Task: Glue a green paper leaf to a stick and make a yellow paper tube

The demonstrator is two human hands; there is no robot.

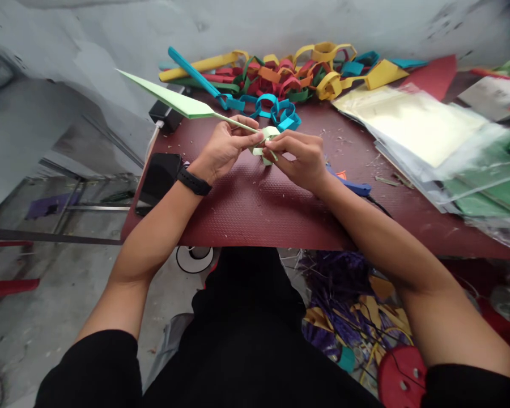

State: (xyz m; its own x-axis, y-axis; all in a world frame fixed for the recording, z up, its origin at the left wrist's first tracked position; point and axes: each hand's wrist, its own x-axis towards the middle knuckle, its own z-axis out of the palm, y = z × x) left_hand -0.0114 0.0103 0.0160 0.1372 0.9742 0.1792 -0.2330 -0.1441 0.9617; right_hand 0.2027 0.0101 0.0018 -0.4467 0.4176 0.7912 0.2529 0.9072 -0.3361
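Observation:
Over the dark red table, my left hand point(227, 144) pinches the thin stem of a pale green paper piece point(187, 106). Its wide flat blade tapers to a point toward the upper left. Small pale green paper loops point(270, 132) hang by my fingertips at the stem's other end. Close beside the left, my right hand point(300, 153) has thumb and fingers pinched on the loops and a narrow strip end. The fingers hide exactly how the strip passes through the loops. Just behind my hands lies a blue paper chain point(276, 110).
A heap of coloured paper chains point(280, 73) lies along the wall. Clear bags with paper sheets point(412, 130) cover the right side. A black phone point(159, 178) is at the left edge, near a black box point(166, 113). A blue tool point(355, 187) with a cord sits behind my right forearm.

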